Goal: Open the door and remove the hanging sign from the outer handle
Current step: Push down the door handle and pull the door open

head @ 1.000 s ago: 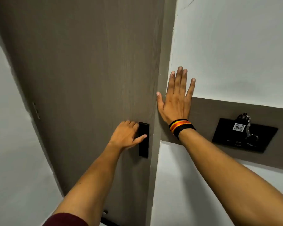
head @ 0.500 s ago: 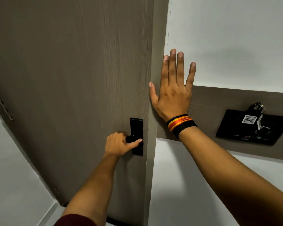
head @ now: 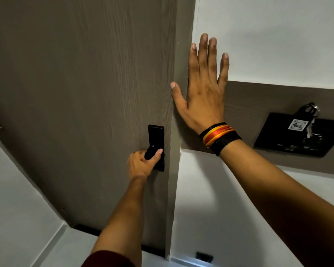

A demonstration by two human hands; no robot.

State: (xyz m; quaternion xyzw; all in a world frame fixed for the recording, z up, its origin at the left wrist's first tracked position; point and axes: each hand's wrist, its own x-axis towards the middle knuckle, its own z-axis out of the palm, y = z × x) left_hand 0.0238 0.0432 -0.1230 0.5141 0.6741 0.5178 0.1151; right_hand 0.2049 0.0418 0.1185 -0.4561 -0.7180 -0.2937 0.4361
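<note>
White walls flank one brown wood-grain door [head: 75,93], shut against its frame [head: 175,170], with a brown band [head: 258,101] running along the right wall at 3 o'clock. One black handle plate [head: 156,135] sits near the door's right edge, just below frame centre. Two hands in view. Left hand [head: 141,166] is at 6 o'clock of the plate — fingers wrapped around the black lever handle [head: 150,152], thumb laid over its top, dark red sleeve [head: 108,260] at the bottom edge. Right hand [head: 202,93] lies flat at 1 o'clock of the plate, palm on the frame and wall band, four fingers spread slightly and pointing to 12, thumb out toward the door edge, gripping nothing. Right wrist carries a stack of bands [head: 219,137] — orange and yellow threads plus black braid; exact count can't be told. One black wall panel [head: 295,137] at 3 o'clock holds a key bunch [head: 310,112] with a white tag [head: 297,125] handwritten "406". Hanging sign not visible from this side. One small black fitting [head: 204,257] low on the wall at 6 o'clock.
</note>
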